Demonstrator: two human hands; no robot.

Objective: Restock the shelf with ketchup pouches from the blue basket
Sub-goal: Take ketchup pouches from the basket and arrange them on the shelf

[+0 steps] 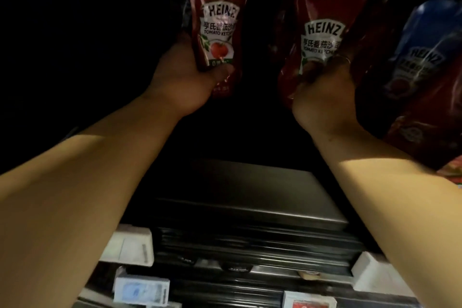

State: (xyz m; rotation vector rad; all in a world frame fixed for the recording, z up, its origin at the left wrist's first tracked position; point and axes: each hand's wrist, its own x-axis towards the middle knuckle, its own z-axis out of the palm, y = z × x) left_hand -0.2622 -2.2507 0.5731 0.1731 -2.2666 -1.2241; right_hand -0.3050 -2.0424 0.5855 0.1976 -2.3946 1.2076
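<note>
1. Small boxes (pixel 141 291) lie nearest, along the front edge of a lower shelf (pixel 250 197)
2. Left hand (pixel 182 82) grips a ketchup pouch (pixel 217 22) by its bottom; right hand (pixel 325 97) grips a second pouch (pixel 322 32) likewise, both raised into the dark upper display
3. Blue-topped pouch (pixel 425 62) already hangs at the right edge
4. Basket is out of view, so the remaining stock cannot be judged; both held pouches seem not yet placed

A dark metal shelf (pixel 250 197) carries small white boxes (pixel 132 245) along its front edge.
</note>
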